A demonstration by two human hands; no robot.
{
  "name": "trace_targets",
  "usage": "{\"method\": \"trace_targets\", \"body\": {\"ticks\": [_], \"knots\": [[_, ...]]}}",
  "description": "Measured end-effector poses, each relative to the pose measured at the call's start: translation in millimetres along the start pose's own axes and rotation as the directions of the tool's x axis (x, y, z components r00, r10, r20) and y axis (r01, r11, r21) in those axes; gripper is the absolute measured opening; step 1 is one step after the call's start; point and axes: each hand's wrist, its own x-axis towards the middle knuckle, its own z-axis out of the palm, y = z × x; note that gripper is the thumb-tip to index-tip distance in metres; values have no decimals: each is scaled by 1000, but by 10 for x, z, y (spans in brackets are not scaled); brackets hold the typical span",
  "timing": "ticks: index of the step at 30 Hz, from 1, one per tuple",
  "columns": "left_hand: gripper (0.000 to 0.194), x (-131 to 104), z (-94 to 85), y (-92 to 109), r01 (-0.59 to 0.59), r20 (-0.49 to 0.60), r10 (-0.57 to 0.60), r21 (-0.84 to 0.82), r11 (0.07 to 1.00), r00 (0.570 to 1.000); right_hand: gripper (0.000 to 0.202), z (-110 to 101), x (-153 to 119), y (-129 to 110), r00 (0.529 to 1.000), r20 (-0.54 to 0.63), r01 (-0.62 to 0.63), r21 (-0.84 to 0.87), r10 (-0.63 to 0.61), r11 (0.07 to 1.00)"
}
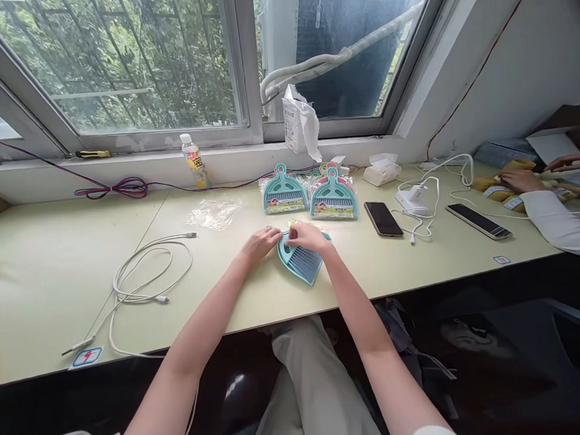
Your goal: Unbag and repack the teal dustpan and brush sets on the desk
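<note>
Dustpan (286, 264), likely light, stiff | brush (305, 263) beneath right hand (307, 236), best held narrow end | left hand (261, 242) alongside | either pinch: cannot tell

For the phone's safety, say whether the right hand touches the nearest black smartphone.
Apart: the head view shows bare tabletop between the right hand and the smartphone.

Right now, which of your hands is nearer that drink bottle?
Left. The left hand is right of the drink bottle, nearer the camera; the right hand, at the dustpan, is farther right.
</note>
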Motion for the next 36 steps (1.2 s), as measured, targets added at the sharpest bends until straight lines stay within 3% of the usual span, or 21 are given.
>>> {"method": "trace_targets", "body": {"ticks": [8,12,15,17,19,20,21,22,24,25,26,28,32,33,36], "knots": [[26,20,55,-5,33,64,-38,72,997,997,20,75,121,101,998,56,-29,83,24,996],[24,35,92,18,112,91,-114,24,993,989,19,102,124,91,998,51,-28,81,23,996],[23,40,75,7,232,-24,-236,-119,965,971,18,109,120,37,999,-48,-12,90,16,996],[30,57,33,-20,325,-210,-389,-283,902,897,20,114,131,2,987,-158,-11,133,32,991],[40,84,-14,-51,389,-316,-602,-531,752,733,22,137,149,-29,949,-303,-21,200,83,980],[43,96,-31,-63,394,-250,-696,-675,623,673,22,158,158,-44,916,-384,-26,231,116,973],[45,106,-41,-69,392,-103,-747,-799,455,657,21,185,168,-58,877,-458,-28,254,146,967],[47,111,-43,-69,405,95,-730,-876,262,677,19,216,177,-70,843,-512,-26,267,165,963],[50,106,-25,-56,483,438,-528,-874,-58,728,16,267,198,-83,824,-546,1,273,154,962],[49,98,-10,-50,517,525,-434,-843,-148,732,13,278,210,-77,838,-530,27,276,129,961],[46,88,3,-50,529,564,-391,-824,-204,727,11,273,223,-60,856,-507,56,286,101,957],[37,63,18,-83,503,570,-427,-821,-270,702,19,216,248,11,857,-505,72,312,101,947],[21,-3,-27,-292,383,521,-618,-853,-355,588,46,52,285,231,773,-588,-117,241,241,963],[19,-23,-49,-355,341,504,-657,-863,-372,560,49,41,289,273,784,-567,-165,202,253,965],[18,-73,-118,-501,204,456,-745,-888,-411,487,50,123,291,318,897,-400,-174,76,190,982]]}}
